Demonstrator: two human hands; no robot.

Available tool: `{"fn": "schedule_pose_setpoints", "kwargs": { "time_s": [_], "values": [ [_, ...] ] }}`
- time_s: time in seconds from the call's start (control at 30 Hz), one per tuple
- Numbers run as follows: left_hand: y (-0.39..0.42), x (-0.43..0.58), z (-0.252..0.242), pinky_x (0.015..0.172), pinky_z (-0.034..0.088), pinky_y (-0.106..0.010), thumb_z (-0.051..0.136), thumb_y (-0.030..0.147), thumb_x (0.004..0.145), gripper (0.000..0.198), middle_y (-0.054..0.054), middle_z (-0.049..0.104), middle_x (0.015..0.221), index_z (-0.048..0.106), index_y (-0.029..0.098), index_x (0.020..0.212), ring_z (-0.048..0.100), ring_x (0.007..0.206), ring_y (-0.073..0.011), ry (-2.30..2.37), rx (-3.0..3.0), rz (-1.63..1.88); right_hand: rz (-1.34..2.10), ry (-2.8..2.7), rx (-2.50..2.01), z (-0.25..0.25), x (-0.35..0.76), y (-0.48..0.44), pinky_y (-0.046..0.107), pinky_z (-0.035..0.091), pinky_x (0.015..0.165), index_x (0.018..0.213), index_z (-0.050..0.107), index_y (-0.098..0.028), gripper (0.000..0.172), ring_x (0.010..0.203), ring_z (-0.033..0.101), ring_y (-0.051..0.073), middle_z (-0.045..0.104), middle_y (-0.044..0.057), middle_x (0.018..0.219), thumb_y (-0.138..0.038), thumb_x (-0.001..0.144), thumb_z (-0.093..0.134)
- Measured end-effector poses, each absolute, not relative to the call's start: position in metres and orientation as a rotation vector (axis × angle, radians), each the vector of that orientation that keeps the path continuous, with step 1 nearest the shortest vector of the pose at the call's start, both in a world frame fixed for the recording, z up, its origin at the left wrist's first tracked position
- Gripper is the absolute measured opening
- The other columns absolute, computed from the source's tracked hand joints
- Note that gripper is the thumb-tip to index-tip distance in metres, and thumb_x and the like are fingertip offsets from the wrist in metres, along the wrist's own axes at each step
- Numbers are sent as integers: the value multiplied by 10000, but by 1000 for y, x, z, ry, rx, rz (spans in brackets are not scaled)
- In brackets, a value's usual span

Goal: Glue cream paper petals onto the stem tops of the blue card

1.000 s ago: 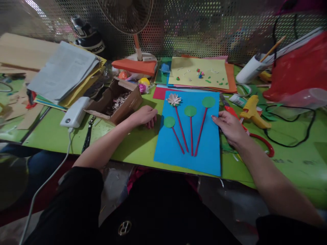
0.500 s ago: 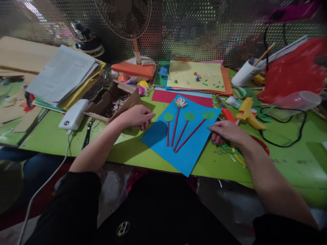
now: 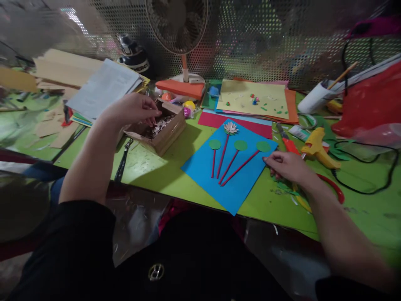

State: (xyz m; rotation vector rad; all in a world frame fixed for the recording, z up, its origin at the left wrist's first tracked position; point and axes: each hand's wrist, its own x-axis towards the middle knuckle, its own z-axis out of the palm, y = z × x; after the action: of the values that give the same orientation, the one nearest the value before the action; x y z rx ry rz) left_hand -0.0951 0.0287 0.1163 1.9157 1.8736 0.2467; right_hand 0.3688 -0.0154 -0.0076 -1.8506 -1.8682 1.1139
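My left hand is over an open cardboard box, its fingers apart and bent down towards the pale shreds inside. Whether the fingertips touch the shreds is hard to see. My right hand is closed at the right edge of a blue paper sheet, thumb and forefinger on that edge. On the sheet, thin red stems fan upward. One carries a pale, many-petalled flower; the others end in green discs.
Right of the sheet lie a yellow glue gun with a black cord, a red-handled cutter and red-handled scissors. A fan stands behind coloured paper with small bits. Grey sheets lie left of the box.
My left hand has moved left and up, from beside the blue sheet to over the cardboard box. My right hand stays at the sheet's edge. The view has shifted slightly left.
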Motion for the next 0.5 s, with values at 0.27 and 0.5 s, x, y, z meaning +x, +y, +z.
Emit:
{"fn": "schedule_pose_setpoints", "kwargs": {
  "time_s": [0.27, 0.5],
  "values": [
    [48, -96, 82, 750, 440, -272, 614, 284, 687, 441, -86, 730, 987, 718, 185, 1104, 653, 869, -234, 1832, 2251, -560, 1108, -1814, -1814, -10, 367, -15, 261, 456, 446, 722, 578, -205, 439, 436, 553, 129, 601, 1, 556, -640, 764, 616],
    [53, -84, 77, 749, 445, -283, 605, 143, 677, 275, -82, 710, 816, 746, 156, 913, 648, 813, -231, 1865, 2261, -486, 1085, -1897, -1821, -11, 366, -14, 258, 457, 465, 761, 590, -199, 476, 453, 568, 128, 647, 24, 607, -676, 770, 587]
  ]
}}
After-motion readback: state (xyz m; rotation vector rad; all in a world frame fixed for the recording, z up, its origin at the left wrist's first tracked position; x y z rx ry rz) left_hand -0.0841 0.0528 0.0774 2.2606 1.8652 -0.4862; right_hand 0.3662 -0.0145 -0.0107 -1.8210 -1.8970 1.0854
